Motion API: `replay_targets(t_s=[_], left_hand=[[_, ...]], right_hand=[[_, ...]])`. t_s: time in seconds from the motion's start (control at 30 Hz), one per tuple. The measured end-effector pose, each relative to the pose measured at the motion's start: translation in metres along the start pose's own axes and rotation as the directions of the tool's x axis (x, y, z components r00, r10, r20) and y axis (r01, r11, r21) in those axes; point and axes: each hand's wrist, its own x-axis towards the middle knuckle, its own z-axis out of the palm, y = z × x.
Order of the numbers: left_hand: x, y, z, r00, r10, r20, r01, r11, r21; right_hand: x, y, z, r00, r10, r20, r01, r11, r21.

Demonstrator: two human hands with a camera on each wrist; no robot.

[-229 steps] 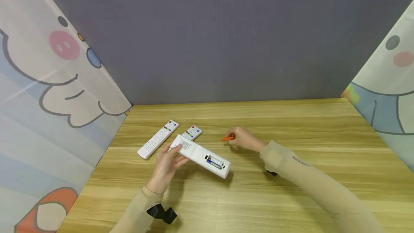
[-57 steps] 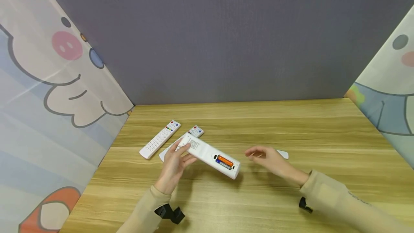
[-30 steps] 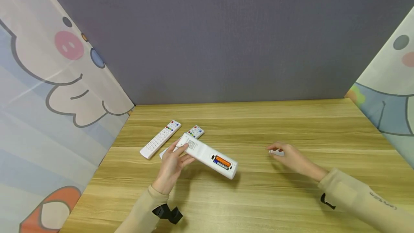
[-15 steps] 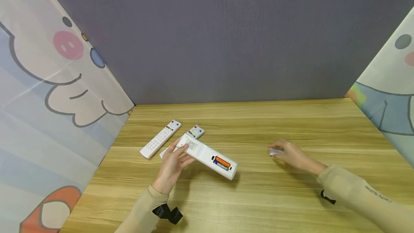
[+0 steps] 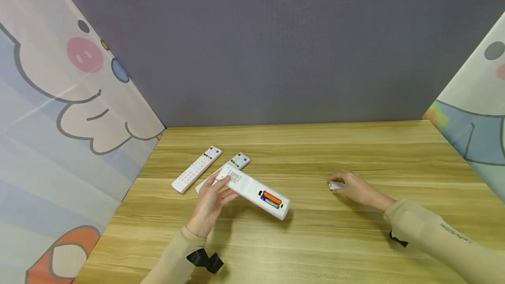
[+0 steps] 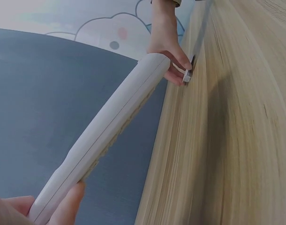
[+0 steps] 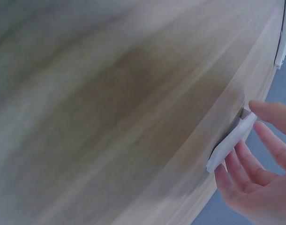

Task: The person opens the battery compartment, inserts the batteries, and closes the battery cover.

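Note:
My left hand (image 5: 209, 207) grips a white remote control (image 5: 244, 184) by one end, back side up and tilted above the table. Its battery compartment lies uncovered, with an orange battery (image 5: 272, 197) and a blue-and-silver battery (image 5: 270, 202) side by side in it. Seen edge-on, the remote (image 6: 103, 126) crosses the left wrist view. To the right, my right hand (image 5: 357, 189) holds a small white battery cover (image 5: 336, 185) low at the tabletop. In the right wrist view the thumb and fingers are around the cover (image 7: 231, 143), which looks close to or touching the wood.
On the wooden table (image 5: 315, 240), a white remote (image 5: 196, 170) lies face up at the left. Another remote (image 5: 240, 160) lies beside it, partly hidden by the held one. A grey panel (image 5: 292, 47) stands behind, and printed curtains (image 5: 35, 113) hang at both sides.
The orange battery, first in my right hand, is now in the compartment. My right hand has since moved right and taken hold of the cover. My left hand has hardly moved.

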Motion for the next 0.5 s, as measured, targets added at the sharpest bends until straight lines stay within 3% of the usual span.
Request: replay_targets(t_s=[0.13, 0.5], left_hand=[[-0.0011, 0.0004, 0.0009, 1.0, -0.003, 0.002, 0.003, 1.0, -0.001], [-0.001, -0.0006, 0.0011, 1.0, -0.006, -0.002, 0.006, 1.0, 0.013]], right_hand=[[0.0013, 0.0017, -0.0001, 0.999, 0.039, 0.022, -0.04, 0.999, 0.015], [0.0051, 0.0059, 0.0003, 0.999, 0.047, -0.001, -0.047, 0.999, -0.004]])
